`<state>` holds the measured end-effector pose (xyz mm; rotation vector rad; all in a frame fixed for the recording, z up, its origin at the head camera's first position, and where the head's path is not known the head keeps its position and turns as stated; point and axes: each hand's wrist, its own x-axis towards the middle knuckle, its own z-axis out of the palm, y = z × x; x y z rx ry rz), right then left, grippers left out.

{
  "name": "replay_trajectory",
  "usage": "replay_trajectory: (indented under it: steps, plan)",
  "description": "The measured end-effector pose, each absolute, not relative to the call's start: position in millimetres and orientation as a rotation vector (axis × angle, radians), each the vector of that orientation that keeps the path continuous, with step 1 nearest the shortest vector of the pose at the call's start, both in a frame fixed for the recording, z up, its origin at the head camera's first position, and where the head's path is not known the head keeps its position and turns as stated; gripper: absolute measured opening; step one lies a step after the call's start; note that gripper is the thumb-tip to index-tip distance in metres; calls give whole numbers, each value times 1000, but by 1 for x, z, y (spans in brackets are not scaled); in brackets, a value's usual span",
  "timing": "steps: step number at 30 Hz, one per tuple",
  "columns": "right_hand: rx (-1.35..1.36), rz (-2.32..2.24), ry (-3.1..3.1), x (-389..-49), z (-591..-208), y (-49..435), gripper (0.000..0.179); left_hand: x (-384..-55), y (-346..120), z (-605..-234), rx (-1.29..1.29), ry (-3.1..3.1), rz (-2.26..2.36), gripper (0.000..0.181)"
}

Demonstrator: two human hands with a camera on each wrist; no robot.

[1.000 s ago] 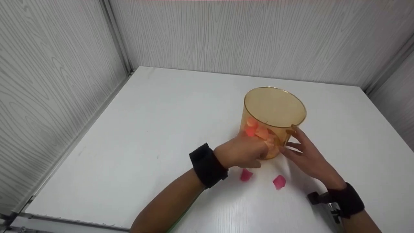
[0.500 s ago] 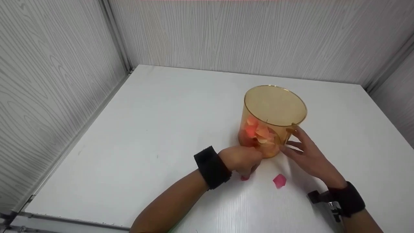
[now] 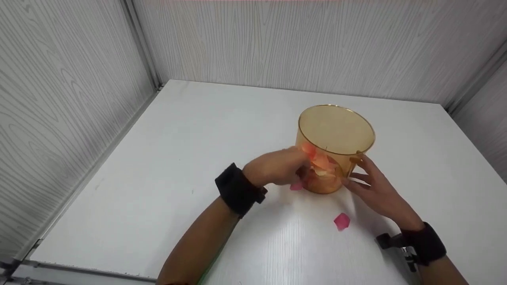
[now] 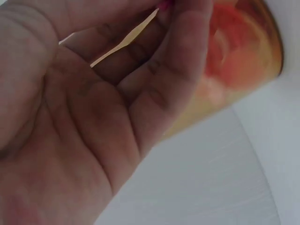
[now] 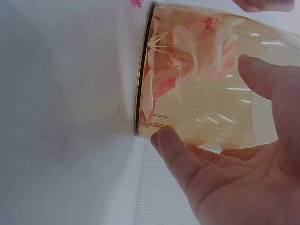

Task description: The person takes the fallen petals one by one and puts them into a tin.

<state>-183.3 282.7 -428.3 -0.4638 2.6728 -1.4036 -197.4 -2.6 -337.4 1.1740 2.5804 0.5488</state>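
Observation:
A see-through amber bin (image 3: pixel 336 132) stands upright on the white table, with pink and peach petals (image 5: pixel 176 51) inside. My left hand (image 3: pixel 279 166) is raised at the bin's left front side, below the rim. Its fingertips pinch a pink petal (image 3: pixel 296 186), of which the left wrist view shows only a bit past the curled fingers. My right hand (image 3: pixel 378 190) holds the bin's right side, thumb and fingers spread around the wall. Another pink petal (image 3: pixel 342 221) lies on the table in front of the bin.
The white tabletop (image 3: pixel 190 158) reaches to a wood-grain back wall (image 3: pixel 277 43), with a side wall (image 3: pixel 51 99) at the left and another at the right. Black bands wrap both wrists, and a small camera hangs from the right band (image 3: pixel 424 243).
My left hand went down to a petal in front of the bin, took hold of it and lifted it up and leftward. My right hand and the bin have stayed in place.

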Motion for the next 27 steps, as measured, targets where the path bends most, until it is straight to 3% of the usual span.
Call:
replay_trajectory:
  steps: [12,20,27]
  plan:
    - [-474,-1395,2682,-184,-430,286,92,-201,-27,-305,1395,2822,1265,8]
    - [-460,-1404,2671,-184,-431,286,92,-213,-14,-321,1370,3017,1626,9]
    - [-460,-1394,2685,-183,-432,289,92,-217,3,-337,1352,3076,1586,10]
